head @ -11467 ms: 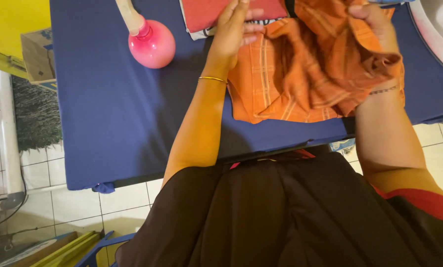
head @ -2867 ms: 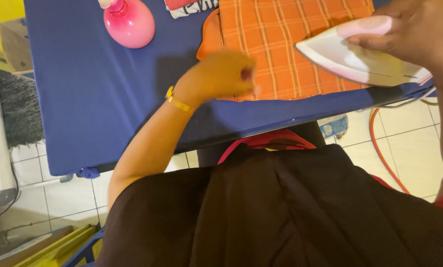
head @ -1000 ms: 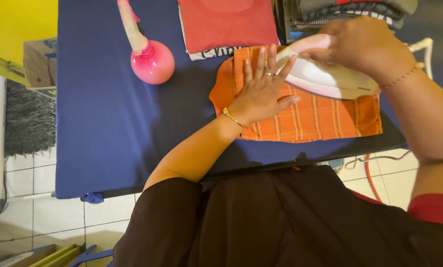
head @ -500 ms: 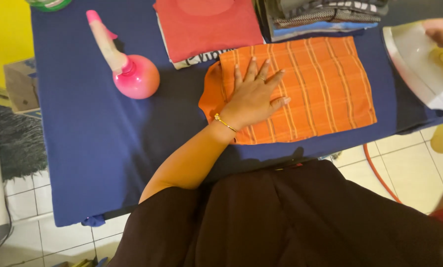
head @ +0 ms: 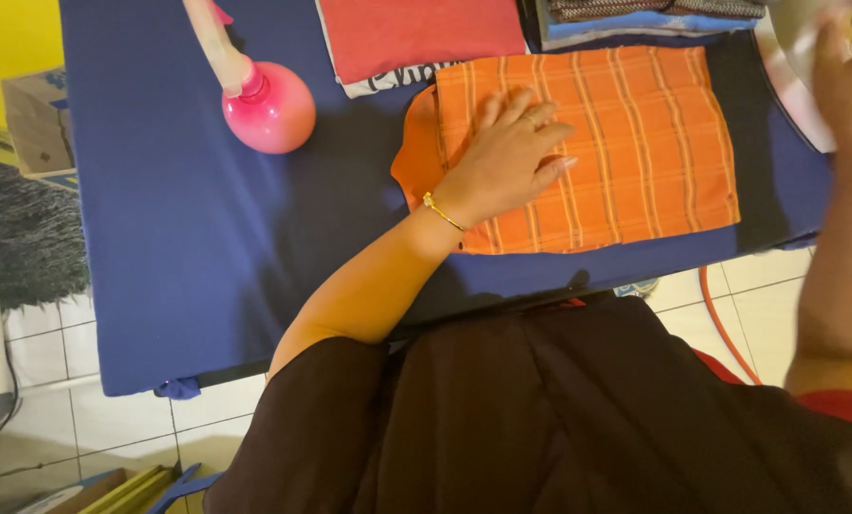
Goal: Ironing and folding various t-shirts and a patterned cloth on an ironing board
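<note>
We see the left hand [head: 507,162] lying flat, fingers spread wide, on the left part of a folded orange checked cloth [head: 626,143] that rests on the dark blue padded board [head: 188,247]. The right hand [head: 849,86] sits blurred at the upper right edge, against a white iron [head: 795,90]; we cannot tell its grip. A round pink spray bottle [head: 266,105] stands well apart to the left, and a folded red garment [head: 416,33] lies just above the cloth.

White tiled floor [head: 55,347]; yellow wall [head: 12,38]; blue-covered table [head: 159,238]
</note>
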